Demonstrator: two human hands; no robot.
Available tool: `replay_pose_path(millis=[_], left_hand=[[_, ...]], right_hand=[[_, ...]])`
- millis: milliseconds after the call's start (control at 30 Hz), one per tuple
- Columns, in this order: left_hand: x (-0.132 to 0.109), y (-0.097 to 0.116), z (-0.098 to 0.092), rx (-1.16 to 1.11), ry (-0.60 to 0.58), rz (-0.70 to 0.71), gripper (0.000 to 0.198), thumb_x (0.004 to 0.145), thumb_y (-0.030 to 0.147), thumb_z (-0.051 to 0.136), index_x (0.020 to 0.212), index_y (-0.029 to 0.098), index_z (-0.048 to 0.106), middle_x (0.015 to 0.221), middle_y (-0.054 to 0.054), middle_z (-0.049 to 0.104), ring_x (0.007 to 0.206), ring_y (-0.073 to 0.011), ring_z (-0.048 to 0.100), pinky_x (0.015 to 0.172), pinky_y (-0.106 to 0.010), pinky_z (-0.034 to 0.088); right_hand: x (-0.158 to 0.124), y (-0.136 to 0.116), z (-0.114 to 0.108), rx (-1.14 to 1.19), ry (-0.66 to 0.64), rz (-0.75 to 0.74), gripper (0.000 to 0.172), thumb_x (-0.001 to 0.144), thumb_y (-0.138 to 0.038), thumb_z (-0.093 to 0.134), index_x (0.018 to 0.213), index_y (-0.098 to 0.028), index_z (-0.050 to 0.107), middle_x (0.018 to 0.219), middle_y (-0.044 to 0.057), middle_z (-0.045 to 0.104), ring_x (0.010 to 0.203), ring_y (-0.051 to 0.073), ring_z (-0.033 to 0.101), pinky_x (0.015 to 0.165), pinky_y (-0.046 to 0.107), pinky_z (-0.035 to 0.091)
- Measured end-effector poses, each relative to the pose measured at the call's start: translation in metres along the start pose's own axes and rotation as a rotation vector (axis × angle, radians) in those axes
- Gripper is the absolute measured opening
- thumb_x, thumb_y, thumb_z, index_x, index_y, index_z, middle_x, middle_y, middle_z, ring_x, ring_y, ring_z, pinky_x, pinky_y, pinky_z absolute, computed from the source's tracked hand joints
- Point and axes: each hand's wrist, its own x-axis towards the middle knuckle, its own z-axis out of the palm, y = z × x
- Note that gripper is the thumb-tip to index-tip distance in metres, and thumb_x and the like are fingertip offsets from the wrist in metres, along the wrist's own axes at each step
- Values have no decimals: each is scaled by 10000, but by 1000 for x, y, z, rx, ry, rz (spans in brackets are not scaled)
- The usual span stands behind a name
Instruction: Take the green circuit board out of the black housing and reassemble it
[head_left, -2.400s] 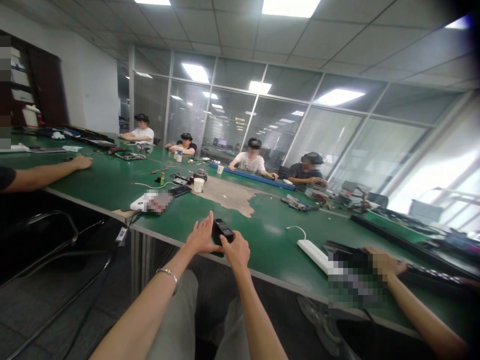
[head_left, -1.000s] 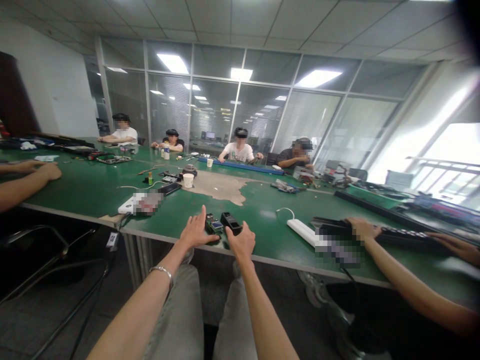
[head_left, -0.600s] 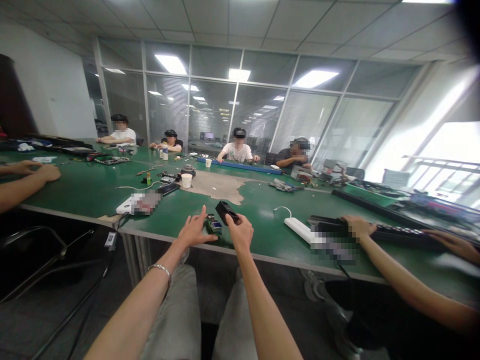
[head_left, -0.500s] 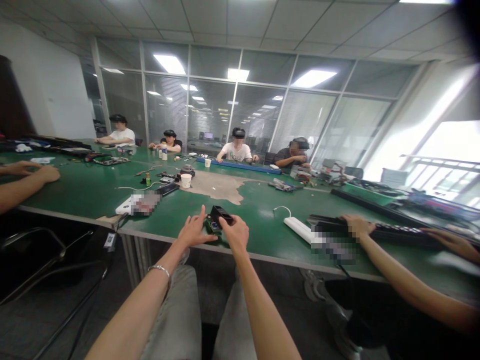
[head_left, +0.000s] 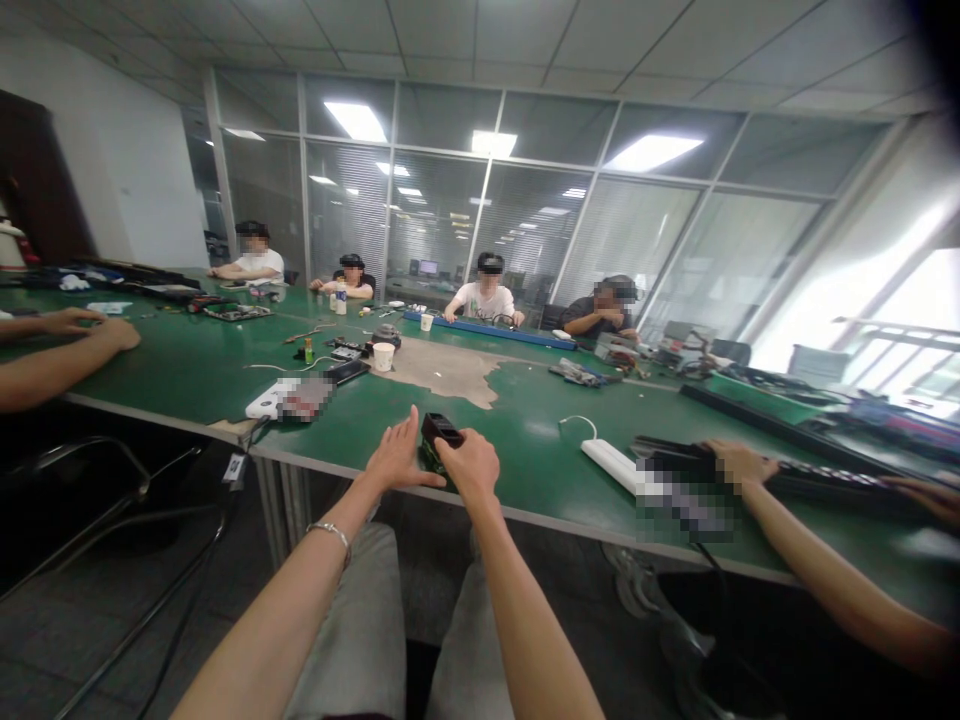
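Observation:
At the front edge of the green table, my right hand (head_left: 475, 466) is closed on a small black open-topped housing (head_left: 441, 428), holding it by its right side. A green circuit board (head_left: 431, 459) lies against the housing's near left side; whether the two are joined I cannot tell. My left hand (head_left: 393, 456) is open just to the left, with the thumb stretched towards the board and the fingers raised. Its thumb tip is close to the board, and contact is unclear.
On the left stand a white power strip (head_left: 271, 398) and a paper cup (head_left: 383, 356). A second white power strip (head_left: 611, 464) lies to the right, near a co-worker's hand (head_left: 742, 465) on a long black part. Other people sit along the far side of the green table (head_left: 525, 440).
The black housing has turned from lying slantwise to nearer in line with the circuit board, and covers more of it. My left hand stays spread beside it. The view has shifted slightly.

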Motion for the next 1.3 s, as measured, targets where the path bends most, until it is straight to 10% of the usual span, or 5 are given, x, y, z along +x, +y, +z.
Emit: replay_pose_path(millis=[433,800,1300], left_hand=[[-1,1,0,-17,35,31,1376,580,674,693,1467,123,-203,1499,-251,243,1358,-403,296,1065,-568,261],[-2,7,-2,25,10,-30,1390,573,781,635,1465,112,-195,1494,-252,260,1344,-391,324,1066,-525,246],[-4,16,-7,64,16,-42,1266,644,799,565,1495,121,-83,1352,-187,492,1199,-355,483,1021,-469,297]], right_hand=[[-26,20,30,8,48,-43,631,742,-517,612,1255,-154,546,1119,146,651,1048,293,578,836,357,424],[0,21,16,292,146,-70,456,825,-502,521,1126,-176,624,1018,82,694,931,199,629,802,259,437],[4,77,33,153,161,-29,588,750,-452,619,1223,-104,575,1096,170,656,1028,287,590,891,339,403]])
